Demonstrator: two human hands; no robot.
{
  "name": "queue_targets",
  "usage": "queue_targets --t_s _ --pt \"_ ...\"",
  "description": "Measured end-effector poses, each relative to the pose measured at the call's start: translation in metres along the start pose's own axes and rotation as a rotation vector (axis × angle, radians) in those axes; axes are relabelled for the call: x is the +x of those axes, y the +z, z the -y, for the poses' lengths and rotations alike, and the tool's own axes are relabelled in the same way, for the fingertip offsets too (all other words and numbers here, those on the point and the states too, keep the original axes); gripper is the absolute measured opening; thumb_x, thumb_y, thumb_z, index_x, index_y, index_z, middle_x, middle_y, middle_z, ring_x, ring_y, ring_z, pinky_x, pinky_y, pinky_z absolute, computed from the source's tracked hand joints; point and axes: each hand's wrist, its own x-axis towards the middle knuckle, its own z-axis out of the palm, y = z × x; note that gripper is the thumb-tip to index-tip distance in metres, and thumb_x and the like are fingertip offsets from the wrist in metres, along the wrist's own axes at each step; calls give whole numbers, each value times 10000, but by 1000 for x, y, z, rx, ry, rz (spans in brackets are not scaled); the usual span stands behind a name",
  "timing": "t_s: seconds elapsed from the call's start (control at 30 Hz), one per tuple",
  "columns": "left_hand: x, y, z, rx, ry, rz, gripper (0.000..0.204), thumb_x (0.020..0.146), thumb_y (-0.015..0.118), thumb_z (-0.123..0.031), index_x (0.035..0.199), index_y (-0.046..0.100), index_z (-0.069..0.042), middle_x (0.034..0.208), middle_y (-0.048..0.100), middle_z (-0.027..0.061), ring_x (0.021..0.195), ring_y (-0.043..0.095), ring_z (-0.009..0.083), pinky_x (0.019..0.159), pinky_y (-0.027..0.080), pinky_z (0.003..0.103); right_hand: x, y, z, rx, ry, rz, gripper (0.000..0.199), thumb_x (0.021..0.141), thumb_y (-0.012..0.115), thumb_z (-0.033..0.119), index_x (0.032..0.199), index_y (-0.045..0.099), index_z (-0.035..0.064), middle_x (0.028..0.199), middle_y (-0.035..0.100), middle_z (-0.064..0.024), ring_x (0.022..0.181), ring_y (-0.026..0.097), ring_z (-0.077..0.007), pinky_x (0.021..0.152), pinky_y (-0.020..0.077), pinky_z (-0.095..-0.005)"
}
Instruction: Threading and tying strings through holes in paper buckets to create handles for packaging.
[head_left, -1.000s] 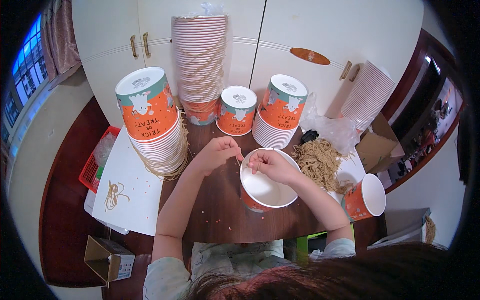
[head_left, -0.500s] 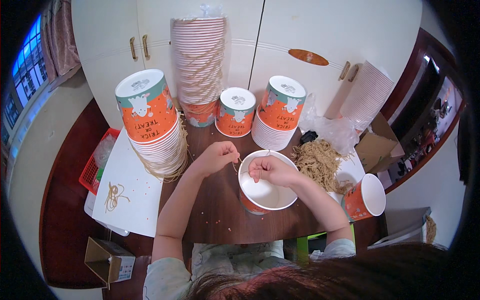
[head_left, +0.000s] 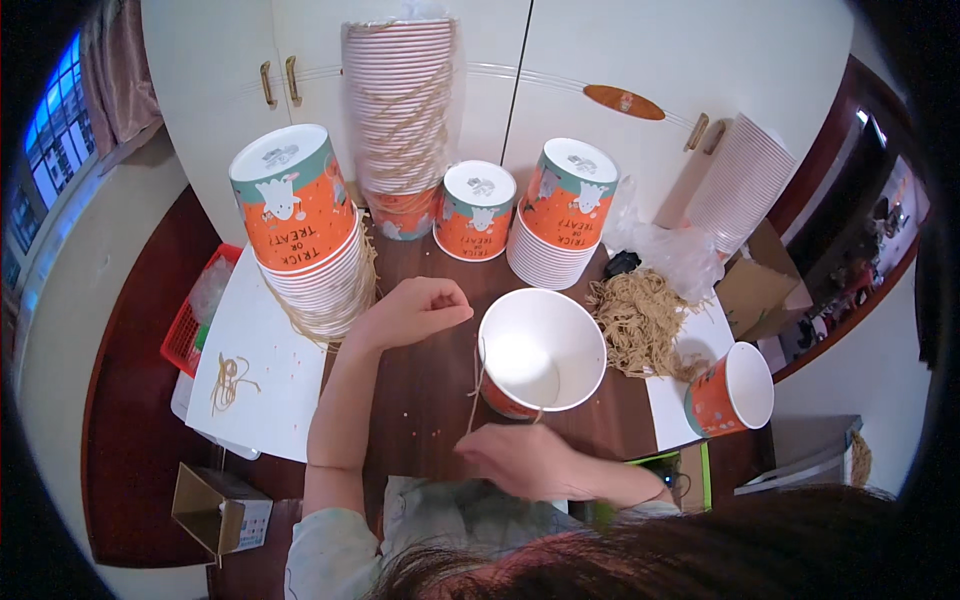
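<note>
An open paper bucket [head_left: 543,350], white inside with an orange printed outside, stands on the brown tabletop. From its left rim a tan cord [head_left: 475,385] hangs down in front. My right hand [head_left: 520,462], somewhat blurred, is below the bucket's near side, its fingertips closed at the lower end of this cord. A short bit of cord also shows at the bucket's near wall, just above that hand. My left hand [head_left: 425,308] is just left of the bucket with its fingers curled in; I see nothing in them and it does not touch the bucket.
Upside-down bucket stacks [head_left: 300,220] [head_left: 565,210] and a single upturned bucket [head_left: 474,212] stand behind. A tall bagged stack [head_left: 400,110] rises at the back. Tangled cord [head_left: 640,322] lies right, near a tilted bucket [head_left: 745,385]. Loose cord [head_left: 233,384] lies left.
My right hand has come out from over the bucket's opening toward me, and the cord now hangs from the left rim. My left hand has stayed near its place, its fingers no longer visibly pinching cord.
</note>
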Motion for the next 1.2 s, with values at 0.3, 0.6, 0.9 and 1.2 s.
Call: queue_targets --t_s 0.3,0.6,0.9,1.2 --pt "-47 34 16 -234 -235 78 138 829 554 -132 870 593 -6 774 598 9 738 535 66 679 442 221 -2 95 -21 -22 169 -217 291 743 500 62 1031 527 94 857 589 -84 726 603 -267 592 505 -364" --pt "-95 85 31 -348 -363 -123 119 814 589 -80 897 605 3 807 626 30 746 562 67 657 453 205 -2 109 -28 -59 118 -269 249 709 524 82 955 557 105 782 587 -79 663 599 -250 537 490 -348" --pt "-85 88 36 -541 -338 -168 120 839 565 -140 853 610 -30 757 620 10 642 530 31 548 397 161 -8 117 -26 -12 16 -102 101 709 505 103 803 531 79 701 559 -98 608 581 -285 505 476 -388" --pt "-53 71 34 -559 -212 -127 112 858 535 -170 828 559 -65 734 561 -23 634 447 35 578 360 184 -15 127 -15 137 -190 214 121 720 528 152 792 515 56 734 553 -113 670 566 -311 556 464 -418"
